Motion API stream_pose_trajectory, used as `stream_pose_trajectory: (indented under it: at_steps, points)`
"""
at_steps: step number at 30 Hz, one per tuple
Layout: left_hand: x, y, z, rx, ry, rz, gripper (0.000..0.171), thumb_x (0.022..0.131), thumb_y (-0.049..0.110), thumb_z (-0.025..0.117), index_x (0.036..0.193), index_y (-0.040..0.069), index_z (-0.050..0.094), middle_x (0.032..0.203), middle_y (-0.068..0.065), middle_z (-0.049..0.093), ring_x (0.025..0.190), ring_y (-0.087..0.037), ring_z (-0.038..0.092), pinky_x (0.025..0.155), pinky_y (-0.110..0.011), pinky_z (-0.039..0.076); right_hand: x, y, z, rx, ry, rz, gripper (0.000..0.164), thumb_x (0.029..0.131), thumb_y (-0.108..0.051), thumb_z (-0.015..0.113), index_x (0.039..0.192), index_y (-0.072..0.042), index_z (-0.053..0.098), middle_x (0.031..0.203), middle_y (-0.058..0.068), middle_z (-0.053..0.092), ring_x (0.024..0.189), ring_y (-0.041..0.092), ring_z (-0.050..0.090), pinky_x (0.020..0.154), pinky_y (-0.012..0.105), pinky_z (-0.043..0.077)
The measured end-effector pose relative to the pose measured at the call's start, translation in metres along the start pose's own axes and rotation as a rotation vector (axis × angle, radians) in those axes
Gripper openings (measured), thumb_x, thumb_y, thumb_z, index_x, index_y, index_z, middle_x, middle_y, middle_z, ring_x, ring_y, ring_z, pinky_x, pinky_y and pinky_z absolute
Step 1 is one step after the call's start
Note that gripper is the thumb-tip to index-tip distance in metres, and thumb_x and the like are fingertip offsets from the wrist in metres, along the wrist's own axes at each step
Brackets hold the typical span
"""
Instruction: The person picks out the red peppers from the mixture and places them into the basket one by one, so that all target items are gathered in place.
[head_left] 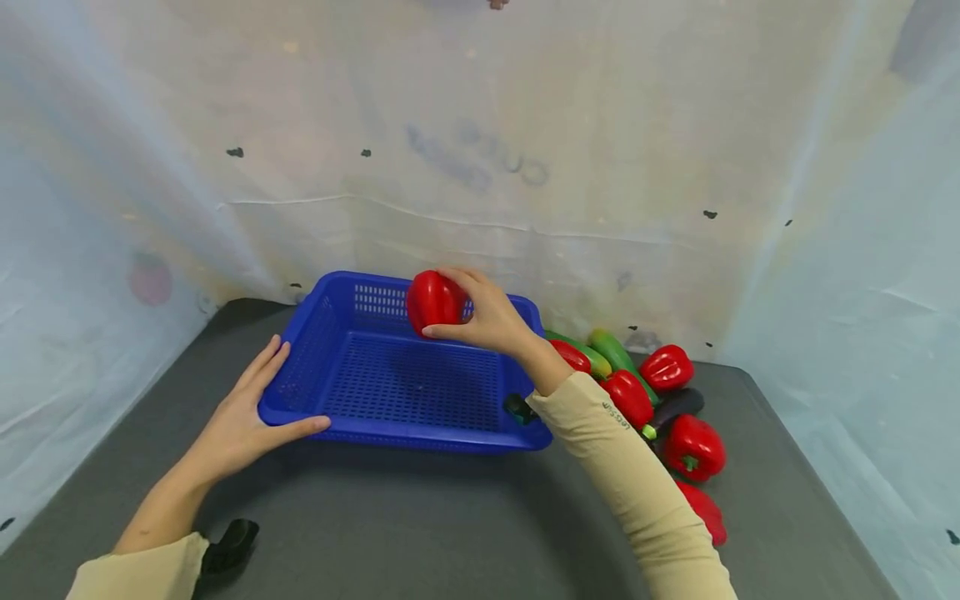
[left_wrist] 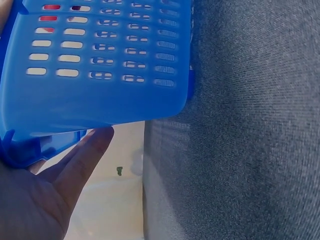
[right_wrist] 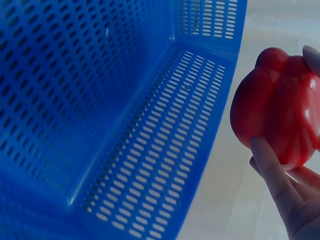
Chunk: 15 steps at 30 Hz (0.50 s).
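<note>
My right hand (head_left: 491, 315) holds a red bell pepper (head_left: 433, 302) over the far side of the blue basket (head_left: 431, 436). Thumb and fingers span the pepper, which shows beside the basket's slotted wall (right_wrist: 150, 165) in the right wrist view. At the near left corner of the basket, my left hand (head_left: 238, 427) grips the rim, with its thumb on the front edge and its fingers along the left side. From the left wrist, those fingers (left_wrist: 85, 160) show under the rim. Inside, the visible basket floor (head_left: 412, 379) is bare.
Right of the basket lies a pile: several red bell peppers (head_left: 693, 447), long green vegetables (head_left: 618, 354) and a dark eggplant (head_left: 678, 404). The dark grey table (head_left: 420, 525) carries everything. A pale plastic sheet (head_left: 600, 125) hangs behind and at both sides.
</note>
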<state>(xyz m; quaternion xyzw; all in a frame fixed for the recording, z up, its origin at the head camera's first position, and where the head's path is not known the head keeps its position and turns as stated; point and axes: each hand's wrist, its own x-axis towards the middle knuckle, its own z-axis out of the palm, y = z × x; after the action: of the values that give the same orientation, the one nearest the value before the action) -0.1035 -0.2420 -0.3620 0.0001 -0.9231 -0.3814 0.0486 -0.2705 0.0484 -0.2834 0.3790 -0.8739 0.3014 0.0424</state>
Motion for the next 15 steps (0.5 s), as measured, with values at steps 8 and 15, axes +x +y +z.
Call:
stream_pose_trajectory:
  at_steps: [8, 15]
  points:
    - [-0.001, 0.003, 0.006, -0.039, 0.002, 0.003, 0.114, 0.076, 0.046, 0.078, 0.155, 0.021, 0.001, 0.163, -0.002, -0.008, 0.145, -0.047, 0.001, 0.097, -0.079, 0.018, 0.009, 0.002, 0.018, 0.030, 0.009, 0.025, 0.080, 0.077, -0.037, 0.077, 0.145, -0.016, 0.040, 0.143, 0.009, 0.044, 0.126, 0.026, 0.047, 0.095, 0.042, 0.052]
    - [-0.003, 0.005, 0.006, -0.033, 0.010, -0.007, 0.114, 0.075, 0.046, 0.078, 0.156, 0.020, 0.002, 0.163, -0.003, -0.007, 0.145, -0.047, 0.003, 0.097, -0.079, 0.018, 0.022, -0.002, 0.034, 0.034, 0.002, 0.042, 0.081, 0.079, -0.039, 0.075, 0.147, -0.016, 0.037, 0.145, 0.009, 0.042, 0.127, 0.026, 0.047, 0.097, 0.043, 0.050]
